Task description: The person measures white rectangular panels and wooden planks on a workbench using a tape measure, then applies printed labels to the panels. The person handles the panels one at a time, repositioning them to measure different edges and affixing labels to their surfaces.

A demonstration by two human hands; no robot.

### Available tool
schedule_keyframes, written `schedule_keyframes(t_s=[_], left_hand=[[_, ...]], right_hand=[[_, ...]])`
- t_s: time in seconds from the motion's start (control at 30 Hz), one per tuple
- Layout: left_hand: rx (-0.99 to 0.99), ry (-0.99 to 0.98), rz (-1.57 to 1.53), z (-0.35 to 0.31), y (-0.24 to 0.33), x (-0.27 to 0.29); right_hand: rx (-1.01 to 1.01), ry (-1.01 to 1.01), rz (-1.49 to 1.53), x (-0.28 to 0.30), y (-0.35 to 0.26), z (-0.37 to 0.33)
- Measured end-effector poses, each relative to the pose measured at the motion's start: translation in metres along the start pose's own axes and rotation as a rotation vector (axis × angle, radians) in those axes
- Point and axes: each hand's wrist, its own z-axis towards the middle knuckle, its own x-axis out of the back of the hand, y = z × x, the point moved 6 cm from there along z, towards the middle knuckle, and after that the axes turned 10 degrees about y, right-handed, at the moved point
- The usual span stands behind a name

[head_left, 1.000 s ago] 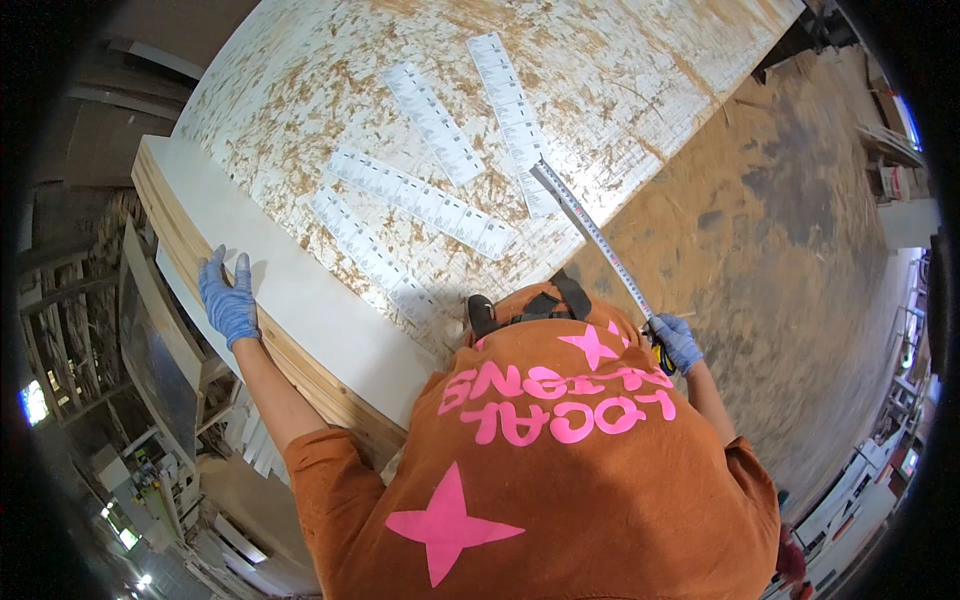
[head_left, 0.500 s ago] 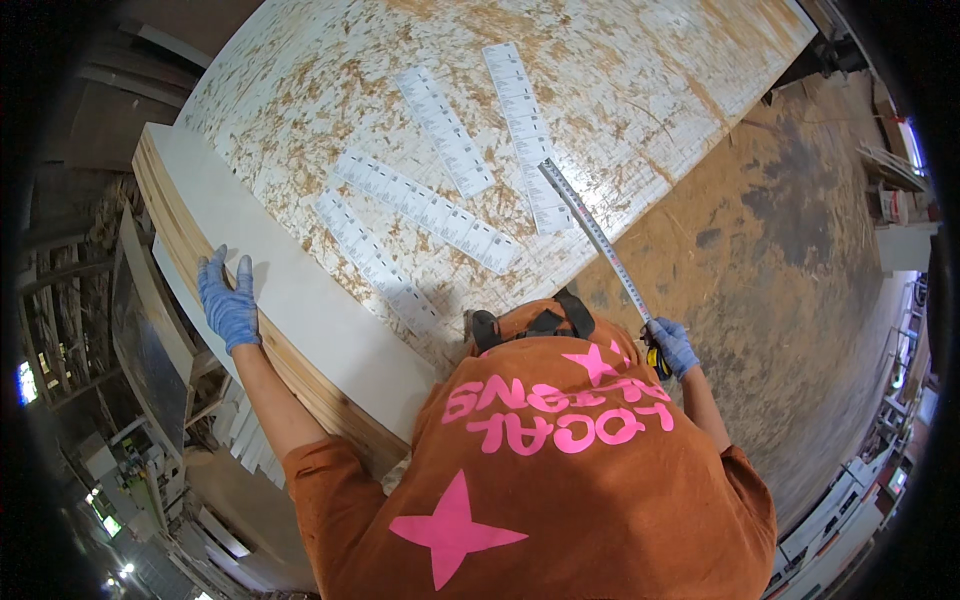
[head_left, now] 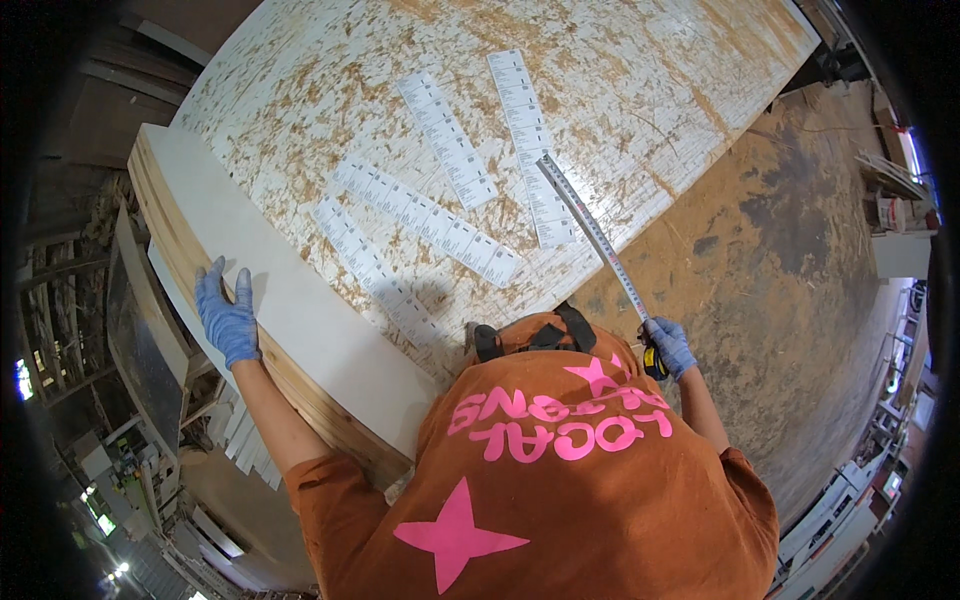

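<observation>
My left hand [head_left: 228,312], in a blue glove, lies on the edge of a stack of long boards with a white top [head_left: 300,285]. Its fingers are stretched and apart, with nothing gripped. In my blue-gloved right hand [head_left: 674,346] is a tape measure [head_left: 602,243], its yellow-and-black case partly hidden by the fingers. The blade is drawn out and slants up and left over the corner of the worktable. Its tip appears over the rightmost strip of labels [head_left: 525,110]; whether it touches I cannot tell.
The white worktable [head_left: 620,110] is scuffed brown and carries several printed label strips [head_left: 428,220]. Brown, stained flooring [head_left: 760,260] spreads to the right. Left of the boards stands a dark framed panel [head_left: 148,335], with stacked timber beyond. More boards [head_left: 850,510] lie at the lower right.
The view has shifted slightly, so the label strips sit a little lower in it. Both hands keep nearly the same places, and the tape blade remains drawn out.
</observation>
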Motion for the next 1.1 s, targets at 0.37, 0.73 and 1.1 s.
schedule_keyframes(t_s=[0.37, 0.73, 1.1], left_hand=[[0.007, -0.013, 0.020, 0.000, 0.004, 0.001], [0.031, -0.020, -0.020, 0.000, 0.010, 0.003], [0.043, -0.015, -0.013, 0.000, 0.007, 0.002]], right_hand=[[-0.023, 0.001, -0.007, -0.004, -0.001, 0.004], [-0.012, 0.014, 0.044, -0.007, 0.004, 0.006], [-0.029, 0.013, 0.055, -0.010, -0.003, 0.007]])
